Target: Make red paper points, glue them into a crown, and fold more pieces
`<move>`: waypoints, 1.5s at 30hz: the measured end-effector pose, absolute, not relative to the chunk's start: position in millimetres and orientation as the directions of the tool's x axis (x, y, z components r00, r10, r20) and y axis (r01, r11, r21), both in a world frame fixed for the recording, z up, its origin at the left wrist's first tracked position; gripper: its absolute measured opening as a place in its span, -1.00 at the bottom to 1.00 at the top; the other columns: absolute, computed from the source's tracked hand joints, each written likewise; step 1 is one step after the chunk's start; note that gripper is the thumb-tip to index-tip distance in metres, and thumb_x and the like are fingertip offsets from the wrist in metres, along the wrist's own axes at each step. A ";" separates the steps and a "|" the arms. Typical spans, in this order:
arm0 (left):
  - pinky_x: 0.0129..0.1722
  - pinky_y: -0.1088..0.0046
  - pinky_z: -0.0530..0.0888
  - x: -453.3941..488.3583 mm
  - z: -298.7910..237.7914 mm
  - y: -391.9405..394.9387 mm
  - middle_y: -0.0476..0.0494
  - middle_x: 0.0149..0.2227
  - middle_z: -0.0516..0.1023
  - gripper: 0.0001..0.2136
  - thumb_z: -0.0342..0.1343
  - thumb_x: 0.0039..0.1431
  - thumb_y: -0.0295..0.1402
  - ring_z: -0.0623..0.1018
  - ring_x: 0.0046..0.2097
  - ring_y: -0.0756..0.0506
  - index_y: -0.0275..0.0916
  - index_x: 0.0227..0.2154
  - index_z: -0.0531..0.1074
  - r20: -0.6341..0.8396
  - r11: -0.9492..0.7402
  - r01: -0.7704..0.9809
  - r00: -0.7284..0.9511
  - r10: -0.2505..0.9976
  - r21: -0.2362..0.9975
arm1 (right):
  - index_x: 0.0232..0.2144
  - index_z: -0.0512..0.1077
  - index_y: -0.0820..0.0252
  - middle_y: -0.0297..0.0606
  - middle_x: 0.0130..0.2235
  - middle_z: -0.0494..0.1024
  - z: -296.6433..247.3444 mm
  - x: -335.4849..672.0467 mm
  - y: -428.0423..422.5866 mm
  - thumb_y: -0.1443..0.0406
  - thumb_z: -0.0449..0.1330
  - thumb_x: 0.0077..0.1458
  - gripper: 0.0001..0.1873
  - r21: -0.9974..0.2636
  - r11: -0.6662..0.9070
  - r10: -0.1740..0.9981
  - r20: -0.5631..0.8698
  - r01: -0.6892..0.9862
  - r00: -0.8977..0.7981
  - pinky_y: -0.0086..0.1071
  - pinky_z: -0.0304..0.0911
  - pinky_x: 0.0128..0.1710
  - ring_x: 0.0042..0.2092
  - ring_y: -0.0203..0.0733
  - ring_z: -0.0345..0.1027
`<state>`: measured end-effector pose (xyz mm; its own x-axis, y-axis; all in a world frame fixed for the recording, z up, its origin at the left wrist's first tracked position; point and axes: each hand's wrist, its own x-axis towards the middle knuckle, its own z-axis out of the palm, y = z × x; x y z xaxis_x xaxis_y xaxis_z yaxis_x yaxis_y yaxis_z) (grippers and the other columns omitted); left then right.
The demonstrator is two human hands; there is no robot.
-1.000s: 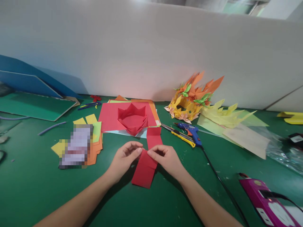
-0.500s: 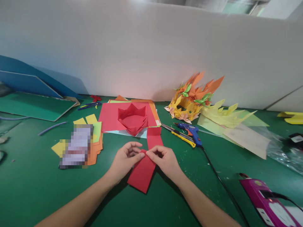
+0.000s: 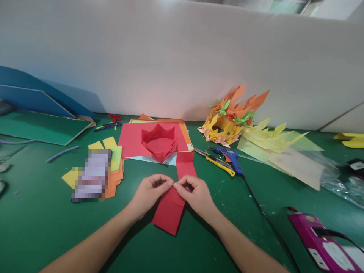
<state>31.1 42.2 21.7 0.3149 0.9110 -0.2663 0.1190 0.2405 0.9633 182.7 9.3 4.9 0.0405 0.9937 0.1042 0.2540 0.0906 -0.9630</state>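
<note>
My left hand [image 3: 150, 193] and my right hand [image 3: 195, 195] meet fingertip to fingertip over a folded red paper piece [image 3: 168, 214] on the green table [image 3: 42, 223]. Both hands pinch its top corner, fingers curled. A second red paper strip [image 3: 185, 163] lies just beyond my right hand. Behind it a red folded paper crown [image 3: 159, 143] sits on a red sheet [image 3: 129, 141] atop a stack of coloured sheets.
Orange and yellow paper squares [image 3: 113, 167] lie at the left beside a blurred-out item. A blue glue gun [image 3: 231, 159] and yellow utility knife [image 3: 217, 163] lie right, cord trailing toward me. Orange-yellow paper crown [image 3: 230, 117], yellow sheets [image 3: 273, 144], magenta box [image 3: 321, 242], white wall behind.
The red piece has turned and slid slightly left and toward me. My fingertips have closed together on its top corner.
</note>
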 end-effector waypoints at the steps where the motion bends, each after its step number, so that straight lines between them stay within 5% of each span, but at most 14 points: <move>1: -0.47 0.51 0.33 31.1 22.2 42.2 0.01 -0.53 0.48 -0.72 0.24 -0.18 -0.12 0.40 -0.48 0.01 -0.25 -0.53 0.44 -0.268 0.240 0.127 0.316 0.910 0.962 | -0.64 0.32 0.18 -0.43 -0.64 0.28 5.1 182.4 9.3 0.17 0.13 -0.05 -0.75 -0.962 0.093 0.994 0.106 0.257 0.040 -0.48 0.01 -0.58 -0.58 -0.38 0.04; 15: -0.47 0.50 0.31 26.1 25.6 48.0 0.01 -0.54 0.46 -0.80 0.13 -0.07 -0.19 0.41 -0.46 -0.02 -0.23 -0.54 0.42 -0.125 0.048 0.259 0.288 0.950 0.965 | -0.63 0.33 0.17 -0.44 -0.66 0.21 7.6 184.6 10.8 0.17 0.10 -0.04 -0.75 -0.951 0.107 0.993 0.116 0.291 0.014 -0.49 -0.02 -0.61 -0.59 -0.37 0.01; 25: -0.46 0.50 0.31 24.2 28.5 51.7 0.03 -0.55 0.45 -0.81 0.15 -0.09 -0.19 0.39 -0.49 -0.01 -0.23 -0.55 0.41 -0.200 0.128 0.248 0.292 0.935 0.960 | -0.66 0.31 0.16 -0.42 -0.65 0.27 12.5 195.8 12.0 0.26 0.09 0.01 -0.75 -0.859 0.222 0.974 0.212 0.462 -0.073 -0.47 0.05 -0.56 -0.57 -0.35 0.10; 30: -0.39 0.46 0.31 14.8 26.7 59.4 0.02 -0.54 0.46 -0.83 0.13 -0.07 -0.21 0.42 -0.45 -0.04 -0.21 -0.56 0.42 -0.156 0.060 0.349 0.254 0.954 0.935 | -0.56 0.37 0.14 -0.28 -0.52 0.45 11.0 222.3 19.1 0.33 0.04 0.08 -0.79 -0.607 0.336 0.907 0.414 0.720 -0.075 -0.36 0.19 -0.36 -0.42 -0.20 0.29; 33: -0.33 0.43 0.33 8.8 26.3 63.6 0.00 -0.50 0.51 -0.87 0.10 -0.02 -0.26 0.47 -0.39 -0.09 -0.18 -0.57 0.43 -0.106 -0.034 0.467 0.271 0.957 0.884 | -0.35 0.42 0.18 -0.10 -0.25 0.54 0.1 251.6 27.6 0.35 0.02 0.10 -0.84 -0.398 0.227 0.840 0.542 0.889 0.028 -0.19 0.21 -0.18 -0.20 -0.02 0.34; 37: -0.29 0.41 0.35 7.0 22.7 63.8 -0.01 -0.44 0.55 -0.94 0.09 0.01 -0.32 0.51 -0.33 -0.12 -0.15 -0.48 0.43 -0.020 -0.147 0.519 0.302 0.953 0.842 | -0.26 0.39 0.24 0.06 -0.08 0.49 -16.7 277.3 34.1 0.43 0.05 0.06 -0.81 -0.166 0.006 0.843 0.532 0.986 0.085 -0.08 0.14 -0.13 -0.12 0.11 0.26; 45: -0.21 0.34 0.43 0.9 13.1 62.7 -0.06 -0.32 0.53 -0.90 -0.03 0.10 -0.45 0.52 -0.25 -0.10 -0.20 -0.46 0.36 0.099 -0.355 0.608 0.412 0.906 0.710 | -0.24 0.36 0.23 -0.11 -0.33 0.51 -1.4 267.9 33.5 0.47 0.07 0.09 -0.82 0.004 -0.195 0.914 0.365 0.981 0.180 -0.30 0.08 -0.29 -0.24 -0.04 0.29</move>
